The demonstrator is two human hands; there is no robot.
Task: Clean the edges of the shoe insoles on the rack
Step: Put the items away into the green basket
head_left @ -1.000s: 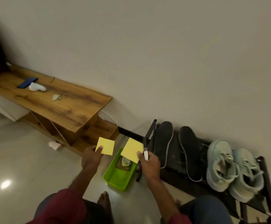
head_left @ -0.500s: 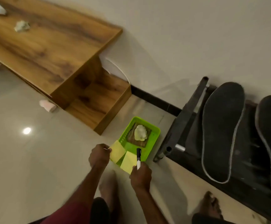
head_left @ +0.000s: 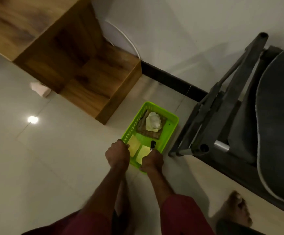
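A green plastic tray (head_left: 171, 131) sits on the floor beside the dark shoe rack (head_left: 222, 116). My left hand (head_left: 116, 154) pinches a yellow note (head_left: 134, 147) over the tray's near end. Beside it, my right hand (head_left: 152, 161) holds a second yellow note (head_left: 143, 154) together with a black marker (head_left: 152, 145). A crumpled pale cloth (head_left: 153, 123) lies on a brown pad (head_left: 152, 131) in the tray's far half. One dark insole with a pale edge (head_left: 278, 124) lies on the rack at the right; its far end is cut off by the frame.
A wooden bench unit (head_left: 80, 65) stands at the upper left against the wall, with a small pink object (head_left: 40, 89) on the floor by its base. My bare foot (head_left: 236, 209) rests on the tiled floor at the lower right, near the rack.
Both hands came down from chest height with the notes and marker to the tray's near end. The view tilted down and closer; the pale shoes and second insole left the frame.
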